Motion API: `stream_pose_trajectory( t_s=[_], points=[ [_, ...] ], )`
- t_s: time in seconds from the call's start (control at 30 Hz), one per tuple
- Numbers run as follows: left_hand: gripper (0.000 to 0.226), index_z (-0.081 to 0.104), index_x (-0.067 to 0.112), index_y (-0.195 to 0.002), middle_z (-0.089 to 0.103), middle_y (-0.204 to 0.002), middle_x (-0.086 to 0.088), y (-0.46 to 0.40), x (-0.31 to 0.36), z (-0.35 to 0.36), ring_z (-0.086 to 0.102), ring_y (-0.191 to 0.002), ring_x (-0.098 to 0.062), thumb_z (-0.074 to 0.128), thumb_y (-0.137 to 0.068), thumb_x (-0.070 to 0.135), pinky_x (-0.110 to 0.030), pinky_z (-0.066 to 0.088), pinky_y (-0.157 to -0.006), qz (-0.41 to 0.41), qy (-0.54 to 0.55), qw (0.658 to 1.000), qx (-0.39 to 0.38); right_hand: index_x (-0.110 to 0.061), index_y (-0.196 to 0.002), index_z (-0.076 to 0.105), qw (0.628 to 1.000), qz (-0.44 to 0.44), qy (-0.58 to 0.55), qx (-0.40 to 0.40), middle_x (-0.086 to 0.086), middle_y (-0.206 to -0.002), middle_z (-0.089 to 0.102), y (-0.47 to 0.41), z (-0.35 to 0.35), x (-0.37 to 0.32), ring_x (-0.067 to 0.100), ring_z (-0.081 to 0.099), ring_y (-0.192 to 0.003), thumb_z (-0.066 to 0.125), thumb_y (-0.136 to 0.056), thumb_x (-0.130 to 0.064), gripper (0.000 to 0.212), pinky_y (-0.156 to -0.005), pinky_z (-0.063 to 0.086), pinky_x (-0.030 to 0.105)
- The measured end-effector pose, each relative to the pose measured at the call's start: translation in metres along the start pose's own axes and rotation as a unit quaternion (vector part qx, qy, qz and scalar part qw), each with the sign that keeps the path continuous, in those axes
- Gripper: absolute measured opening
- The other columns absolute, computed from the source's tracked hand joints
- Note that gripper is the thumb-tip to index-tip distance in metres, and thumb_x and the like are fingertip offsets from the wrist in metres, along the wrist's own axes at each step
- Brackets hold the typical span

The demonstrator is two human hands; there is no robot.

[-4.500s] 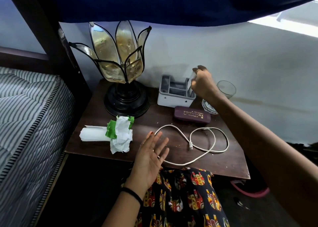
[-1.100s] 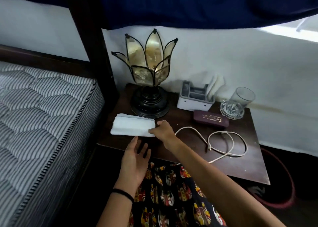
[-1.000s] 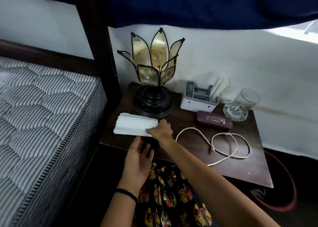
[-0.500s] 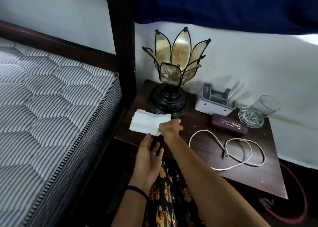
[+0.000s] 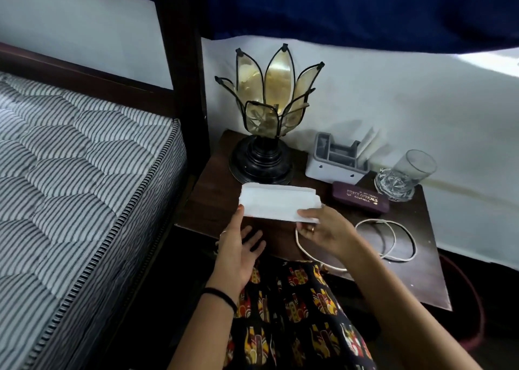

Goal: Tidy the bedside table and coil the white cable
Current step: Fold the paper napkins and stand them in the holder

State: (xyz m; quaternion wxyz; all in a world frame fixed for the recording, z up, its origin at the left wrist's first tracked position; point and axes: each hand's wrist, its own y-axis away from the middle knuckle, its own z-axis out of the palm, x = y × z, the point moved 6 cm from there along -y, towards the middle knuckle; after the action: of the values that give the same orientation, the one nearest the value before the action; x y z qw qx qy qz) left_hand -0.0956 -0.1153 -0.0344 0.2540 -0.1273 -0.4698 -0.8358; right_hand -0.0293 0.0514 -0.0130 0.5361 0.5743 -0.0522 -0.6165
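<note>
bedside table (image 5: 213, 215) dark wood, kept beside striped mattress (image 5: 70, 187) | white cable (image 5: 393, 240) loosely looped at table's right front, uncoiled | folded paper (image 5: 278, 205) soft, flat, lifted probably for stowing | right hand (image 5: 325, 229) pinches its right end | left hand (image 5: 238, 251) fingers spread, thumb steadying left edge
</note>
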Motion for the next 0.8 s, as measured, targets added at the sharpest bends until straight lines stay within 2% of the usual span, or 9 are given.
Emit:
stream_pose_trajectory(
  t_s=[0.1, 0.2, 0.27, 0.37, 0.47, 0.53, 0.63, 0.7, 0.8],
  points=[
    [0.04, 0.055, 0.015, -0.114, 0.066, -0.109, -0.013, 0.005, -0.008, 0.014, 0.067, -0.095, -0.026, 0.068, -0.081, 0.036, -0.034, 0.055, -0.068, -0.011, -0.043, 0.998, -0.039, -0.01, -0.098, 0.062, 0.999, -0.016, 0.041, -0.025, 0.008, -0.091, 0.068, 0.021, -0.023, -0.012, 0.02, 0.062, -0.082, 0.06, -0.082, 0.01, 0.026, -0.054, 0.054, 0.025],
    [0.017, 0.063, 0.015, -0.101, 0.067, -0.095, -0.007, 0.008, -0.015, 0.023, 0.063, -0.081, -0.019, 0.066, -0.085, 0.016, -0.023, 0.052, -0.055, 0.012, -0.101, 0.993, -0.055, -0.013, -0.09, 0.068, 0.993, -0.045, 0.097, -0.051, 0.004, -0.086, 0.072, 0.038, -0.042, -0.02, 0.016, 0.068, -0.077, 0.059, -0.083, 0.009, 0.025, -0.056, 0.054, 0.022],
    [0.016, 0.066, 0.015, -0.099, 0.068, -0.087, -0.003, 0.011, -0.019, 0.029, 0.062, -0.072, -0.014, 0.063, -0.086, 0.007, -0.019, 0.049, -0.05, 0.039, -0.164, 0.983, -0.073, -0.015, -0.079, 0.071, 0.987, -0.058, 0.131, -0.068, 0.002, -0.08, 0.072, 0.047, -0.051, -0.024, 0.013, 0.069, -0.07, 0.057, -0.085, 0.008, 0.027, -0.056, 0.054, 0.018],
    [0.021, 0.068, 0.015, -0.1, 0.07, -0.081, -0.001, 0.016, -0.025, 0.037, 0.064, -0.062, -0.011, 0.059, -0.087, 0.002, -0.018, 0.047, -0.05, 0.075, -0.226, 0.965, -0.112, -0.01, -0.073, 0.072, 0.985, -0.066, 0.139, -0.074, 0.006, -0.08, 0.073, 0.056, -0.066, -0.03, 0.014, 0.069, -0.069, 0.052, -0.087, 0.009, 0.031, -0.058, 0.055, 0.017],
    [0.024, 0.072, 0.012, -0.084, 0.071, -0.087, -0.004, 0.021, -0.025, 0.042, 0.064, -0.065, -0.01, 0.054, -0.087, -0.003, -0.018, 0.049, -0.055, 0.107, -0.262, 0.948, -0.145, -0.004, -0.068, 0.071, 0.989, -0.076, 0.11, -0.056, 0.011, -0.077, 0.073, 0.058, -0.077, -0.035, 0.015, 0.07, -0.065, 0.042, -0.088, 0.015, 0.04, -0.057, 0.056, 0.017],
    [0.028, 0.072, 0.011, -0.076, 0.072, -0.084, -0.001, 0.021, -0.025, 0.042, 0.065, -0.067, -0.01, 0.051, -0.087, -0.004, -0.017, 0.05, -0.059, 0.12, -0.275, 0.943, -0.146, 0.0, -0.071, 0.069, 0.992, -0.073, 0.091, -0.048, 0.012, -0.076, 0.072, 0.058, -0.079, -0.035, 0.015, 0.07, -0.064, 0.04, -0.086, 0.014, 0.035, -0.058, 0.056, 0.018],
    [0.036, 0.072, 0.009, -0.069, 0.072, -0.08, -0.005, 0.021, -0.023, 0.041, 0.066, -0.068, -0.013, 0.046, -0.088, -0.006, -0.017, 0.052, -0.062, 0.13, -0.28, 0.942, -0.133, 0.003, -0.075, 0.068, 0.996, -0.073, 0.037, -0.04, 0.013, -0.083, 0.071, 0.058, -0.077, -0.032, 0.02, 0.069, -0.078, 0.04, -0.085, 0.004, 0.03, -0.067, 0.058, 0.023],
    [0.035, 0.073, 0.004, -0.071, 0.072, -0.088, -0.013, 0.019, -0.02, 0.039, 0.068, -0.074, -0.017, 0.044, -0.089, -0.003, -0.019, 0.054, -0.063, 0.126, -0.254, 0.95, -0.128, -0.002, -0.075, 0.069, 0.996, -0.08, -0.019, -0.03, 0.011, -0.084, 0.07, 0.058, -0.075, -0.032, 0.022, 0.067, -0.081, 0.046, -0.087, -0.006, 0.026, -0.07, 0.059, 0.028],
    [0.036, 0.074, 0.001, -0.073, 0.073, -0.094, -0.015, 0.015, -0.017, 0.035, 0.068, -0.084, -0.019, 0.045, -0.092, 0.011, -0.02, 0.055, -0.065, 0.109, -0.201, 0.965, -0.126, -0.011, -0.101, 0.065, 0.995, -0.06, -0.085, -0.007, 0.009, -0.088, 0.069, 0.056, -0.067, -0.023, 0.022, 0.07, -0.075, 0.055, -0.09, -0.025, 0.021, -0.067, 0.057, 0.032]
  ],
)
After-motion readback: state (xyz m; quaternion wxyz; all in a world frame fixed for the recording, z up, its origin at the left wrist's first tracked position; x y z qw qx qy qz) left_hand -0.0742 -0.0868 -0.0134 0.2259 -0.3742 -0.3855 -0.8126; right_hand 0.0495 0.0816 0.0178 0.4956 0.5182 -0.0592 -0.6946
